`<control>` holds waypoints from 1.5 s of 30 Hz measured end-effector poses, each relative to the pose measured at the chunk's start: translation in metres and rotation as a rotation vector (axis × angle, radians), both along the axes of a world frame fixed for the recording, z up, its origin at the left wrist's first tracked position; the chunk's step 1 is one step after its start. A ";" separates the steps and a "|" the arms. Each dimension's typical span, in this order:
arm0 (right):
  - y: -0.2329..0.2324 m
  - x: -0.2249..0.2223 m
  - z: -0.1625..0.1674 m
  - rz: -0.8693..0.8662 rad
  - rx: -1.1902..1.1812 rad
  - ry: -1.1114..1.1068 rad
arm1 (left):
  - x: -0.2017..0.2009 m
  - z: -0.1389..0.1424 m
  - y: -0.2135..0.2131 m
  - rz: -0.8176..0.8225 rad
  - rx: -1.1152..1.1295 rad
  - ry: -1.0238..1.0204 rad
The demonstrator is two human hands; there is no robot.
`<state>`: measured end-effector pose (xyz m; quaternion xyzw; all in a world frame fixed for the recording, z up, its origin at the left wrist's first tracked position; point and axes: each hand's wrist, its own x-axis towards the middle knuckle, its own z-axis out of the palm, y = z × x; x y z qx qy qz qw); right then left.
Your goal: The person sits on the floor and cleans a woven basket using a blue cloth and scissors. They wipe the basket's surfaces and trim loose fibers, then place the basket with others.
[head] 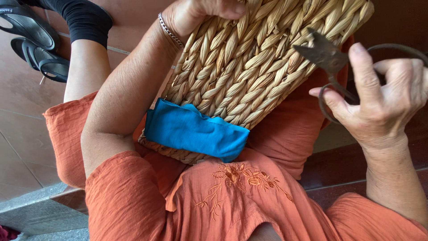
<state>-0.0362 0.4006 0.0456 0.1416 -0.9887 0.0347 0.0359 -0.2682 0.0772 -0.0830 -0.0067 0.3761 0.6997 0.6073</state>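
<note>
Resting across the lap, against the orange embroidered cotton tunic point(232, 196): a large woven basket of pale twisted straw-coloured fibre point(249, 58), tilted, its lower edge wrapped by a folded blue cloth point(194, 130). Left hand point(200, 11) at the upper edge of the woven basket, fingers curled over the plaited rim and gripping it, silver chain bracelet point(169, 30) at the wrist. Right hand point(383, 98) just beside the basket's right edge, clasping dark rusty metal scissors with looped handles point(332, 60), thumb and index finger hooked through the loops, blades nearly together and touching the weave. At upper left, on the reddish tiled floor point(26, 111), black sandals point(33, 38) beside a black-sleeved limb point(84, 18).
</note>
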 end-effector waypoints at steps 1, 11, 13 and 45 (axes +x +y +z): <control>-0.002 0.001 0.000 0.018 0.028 0.004 | 0.000 -0.006 -0.004 -0.001 0.016 -0.032; -0.006 -0.005 0.006 0.109 0.200 -0.006 | 0.009 -0.091 -0.034 0.036 0.209 0.657; -0.007 -0.009 0.010 0.121 0.203 -0.027 | 0.011 -0.094 -0.035 0.053 0.159 0.467; 0.009 0.024 -0.033 -0.419 -0.589 -0.181 | 0.003 -0.057 -0.044 0.029 -0.083 0.397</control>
